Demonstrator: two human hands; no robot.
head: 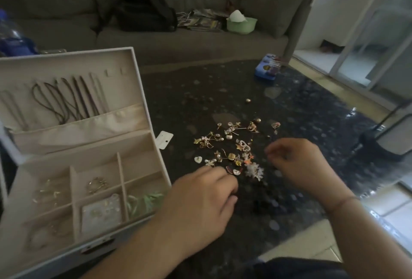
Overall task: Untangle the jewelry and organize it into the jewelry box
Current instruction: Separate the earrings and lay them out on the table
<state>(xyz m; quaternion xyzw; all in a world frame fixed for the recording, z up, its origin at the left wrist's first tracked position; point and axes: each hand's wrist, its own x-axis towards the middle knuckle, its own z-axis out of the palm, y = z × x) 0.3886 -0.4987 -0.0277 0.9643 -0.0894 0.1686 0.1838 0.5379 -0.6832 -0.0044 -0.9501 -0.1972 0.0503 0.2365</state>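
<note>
Gold and pearl-white jewelry pieces are lying scattered near the middle of the dark speckled table. The left hand is resting on the table at the near edge of that scatter, fingers curling down over the nearest pieces; whether it is pinching one cannot be told. The right hand is hovering just right of the scatter with fingers curled inward, fingertips drawn together; anything between them is too blurred to make out. A thin band is circling the right wrist.

The white jewelry box is standing open along the table's left edge. Dark cords and thin chains are hanging inside its raised lid above a cloth pocket. In the divided tray, gold pieces are sitting in one compartment, a clear packet in another, green pieces in the one nearest the left hand.

A small white tag is lying between box and scatter. A blue tin is sitting at the table's far edge, its print unreadable. Beyond, a grey sofa is carrying a black backpack, printed papers and a green bowl.
</note>
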